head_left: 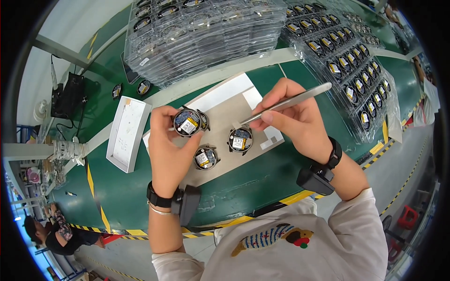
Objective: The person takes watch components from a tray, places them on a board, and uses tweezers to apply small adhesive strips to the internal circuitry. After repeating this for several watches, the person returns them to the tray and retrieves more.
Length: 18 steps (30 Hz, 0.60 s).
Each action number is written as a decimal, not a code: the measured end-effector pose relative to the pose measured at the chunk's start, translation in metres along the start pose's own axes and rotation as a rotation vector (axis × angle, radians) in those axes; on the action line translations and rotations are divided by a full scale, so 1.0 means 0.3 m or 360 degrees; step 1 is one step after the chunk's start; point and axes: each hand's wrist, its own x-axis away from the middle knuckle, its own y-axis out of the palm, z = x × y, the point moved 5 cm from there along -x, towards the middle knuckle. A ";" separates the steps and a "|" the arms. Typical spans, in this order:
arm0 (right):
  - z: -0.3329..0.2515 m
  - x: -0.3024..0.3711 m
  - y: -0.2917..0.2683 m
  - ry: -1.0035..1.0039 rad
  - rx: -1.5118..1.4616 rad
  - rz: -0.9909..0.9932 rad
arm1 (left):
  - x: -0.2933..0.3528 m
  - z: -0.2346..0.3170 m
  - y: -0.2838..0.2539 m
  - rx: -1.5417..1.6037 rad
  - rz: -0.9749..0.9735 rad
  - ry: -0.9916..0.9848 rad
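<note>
My left hand (169, 157) is closed around the rim of an open round watch case (188, 122), its circuit board and silver-and-yellow battery facing up. A second watch case (204, 121) shows partly behind it; I cannot tell whether the hand holds that one too. In my right hand (302, 122) is a pair of metal tweezers (300, 97), slanting down to the left. Their tips are close to the upper edge of another open watch case (240, 140), beside a small pale piece (236, 125). One more open case (206, 158) lies below my left fingers, on a brown cardboard sheet (225, 166).
A white box (125, 136) stands left of the cardboard. Stacked clear trays (201, 51) of watch cases rise at the back; more filled trays (347, 70) spread to the right. Two cases (144, 86) and a black device (69, 96) sit back left. Another person (58, 232) is at lower left.
</note>
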 end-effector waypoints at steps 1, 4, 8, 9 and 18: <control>0.008 0.006 0.001 0.0000 0.0000 -0.0006 | 0.007 -0.004 0.016 0.0530 -0.0062 -0.0047; 0.033 0.035 -0.025 0.0082 -0.0119 0.0090 | 0.026 0.028 0.067 0.1253 -0.0256 -0.0209; 0.030 0.041 -0.030 0.0070 -0.0088 0.0079 | 0.044 0.061 0.121 0.1688 -0.0528 -0.0578; 0.025 0.043 -0.028 0.0073 -0.0087 0.0077 | 0.045 0.056 0.125 0.1740 -0.0536 -0.0699; 0.011 0.063 0.001 0.0004 -0.0085 -0.0047 | 0.068 0.022 0.146 0.1597 -0.0429 -0.0659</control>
